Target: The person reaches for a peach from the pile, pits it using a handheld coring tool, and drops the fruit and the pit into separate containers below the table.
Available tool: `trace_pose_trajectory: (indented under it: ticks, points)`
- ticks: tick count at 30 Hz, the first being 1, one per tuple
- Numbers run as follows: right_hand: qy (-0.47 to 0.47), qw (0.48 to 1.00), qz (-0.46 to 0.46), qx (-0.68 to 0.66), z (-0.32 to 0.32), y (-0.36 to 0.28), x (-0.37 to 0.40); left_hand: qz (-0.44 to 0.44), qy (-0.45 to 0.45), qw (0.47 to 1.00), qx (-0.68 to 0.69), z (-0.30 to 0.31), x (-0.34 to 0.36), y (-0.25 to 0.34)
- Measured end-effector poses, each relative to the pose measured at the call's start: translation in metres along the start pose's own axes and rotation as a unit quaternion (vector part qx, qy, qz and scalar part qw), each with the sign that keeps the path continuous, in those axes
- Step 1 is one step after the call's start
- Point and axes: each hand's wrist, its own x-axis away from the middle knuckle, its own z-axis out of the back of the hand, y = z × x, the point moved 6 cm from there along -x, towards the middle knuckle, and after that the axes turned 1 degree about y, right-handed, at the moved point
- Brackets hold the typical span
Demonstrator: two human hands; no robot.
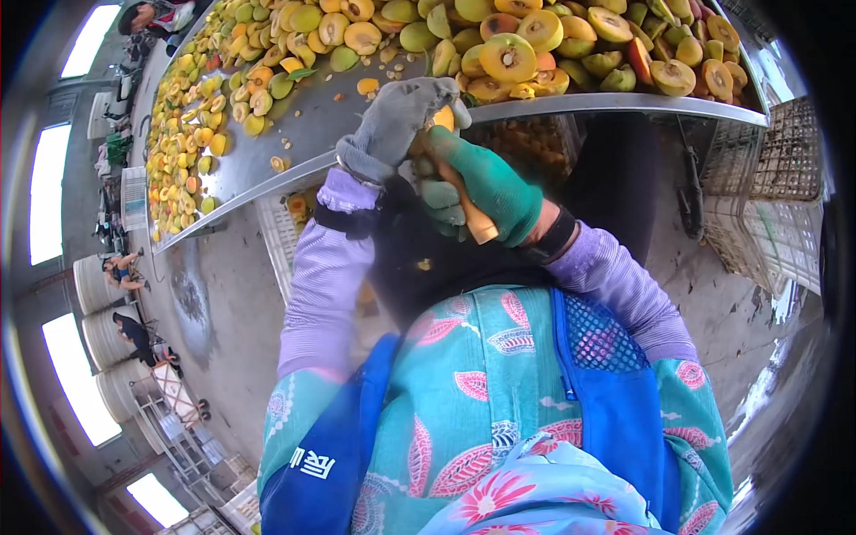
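My left hand (pixel 397 125), in a grey glove, is closed around a small yellow-orange piece of peach (pixel 443 117), mostly hidden by the fingers. My right hand (pixel 490 183), in a green glove, grips a tool with a wooden handle (pixel 479 221). Its working end is hidden between the two hands, right at the fruit. Both hands meet just over the near rim of a metal table (pixel 312 116). Beyond them lie many halved yellow peaches (pixel 508 58), some with the stone still showing.
Loose stones and peach halves (pixel 192 134) spread over the table's left side. Stacked plastic crates (pixel 758 223) stand on the right, and a white crate (pixel 275 236) sits under the table. Several other people are in the background at left, including a person in dark clothes (pixel 135 337).
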Motion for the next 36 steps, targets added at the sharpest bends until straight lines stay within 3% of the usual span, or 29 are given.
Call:
trace_pose_trajectory:
  ticks: [2, 5, 8, 10, 12, 13, 16, 17, 21, 24, 26, 28, 30, 32, 33, 34, 35, 36]
  points:
    - [0.003, 1.0, 0.019, -0.016, -0.007, 0.003, -0.002, 0.006, -0.037, 0.999, 0.015, -0.003, -0.001, 0.002]
    - [0.024, 0.999, 0.023, -0.017, -0.01, -0.003, 0.005, -0.046, 0.118, 0.985, 0.119, -0.005, 0.006, -0.006]
    - [0.098, 0.945, 0.008, 0.313, 0.014, -0.011, 0.008, -0.106, 0.022, 0.991, -0.082, -0.002, 0.011, 0.002]
    - [0.018, 0.976, 0.021, 0.216, 0.008, -0.008, 0.006, -0.148, -0.017, 0.976, -0.16, -0.001, 0.018, 0.019]
    - [-0.042, 0.997, 0.02, 0.06, -0.007, -0.007, 0.004, -0.208, 0.072, 0.965, -0.141, -0.001, 0.033, 0.04]
    - [-0.017, 0.998, 0.019, 0.055, -0.011, -0.008, 0.001, -0.114, 0.195, 0.97, 0.089, -0.002, 0.036, 0.033]
    - [0.012, 0.971, 0.062, 0.231, -0.002, -0.003, 0.003, -0.031, 0.221, 0.969, 0.107, 0.003, 0.036, 0.004]
    - [0.035, 0.968, 0.057, 0.243, 0.001, 0.0, 0.007, -0.048, 0.154, 0.985, 0.059, 0.003, 0.035, 0.004]
    - [0.14, 0.956, 0.046, 0.252, -0.011, 0.011, 0.02, -0.04, 0.067, 0.996, 0.042, -0.01, 0.033, 0.004]
    - [0.027, 0.996, -0.044, -0.073, -0.027, 0.017, 0.012, -0.068, 0.019, 0.986, 0.151, -0.013, 0.029, 0.014]
    - [0.05, 0.997, -0.015, 0.063, -0.028, 0.008, 0.018, -0.09, -0.03, 0.984, 0.151, -0.012, 0.024, 0.019]
    - [0.099, 0.962, 0.023, 0.254, -0.023, 0.003, 0.019, -0.108, -0.063, 0.987, 0.103, -0.012, 0.021, 0.023]
    - [0.002, 0.996, -0.049, 0.078, -0.023, 0.013, 0.015, -0.076, -0.09, 0.993, -0.002, -0.012, 0.023, 0.032]
    - [-0.094, 0.988, -0.082, -0.088, -0.029, 0.026, 0.014, -0.045, -0.133, 0.989, -0.052, -0.014, 0.025, 0.035]
    - [-0.144, 0.974, -0.078, -0.156, -0.037, 0.03, 0.013, -0.12, -0.169, 0.978, 0.031, -0.017, 0.025, 0.039]
    - [-0.194, 0.952, -0.074, -0.223, -0.044, 0.03, 0.011, -0.086, -0.119, 0.976, 0.161, -0.012, 0.023, 0.037]
    - [-0.2, 0.955, -0.06, -0.208, -0.054, 0.023, 0.012, -0.045, -0.067, 0.954, 0.288, -0.014, 0.03, 0.037]
    - [-0.223, 0.95, -0.069, -0.208, -0.054, 0.024, 0.009, -0.001, -0.011, 0.913, 0.409, -0.019, 0.039, 0.033]
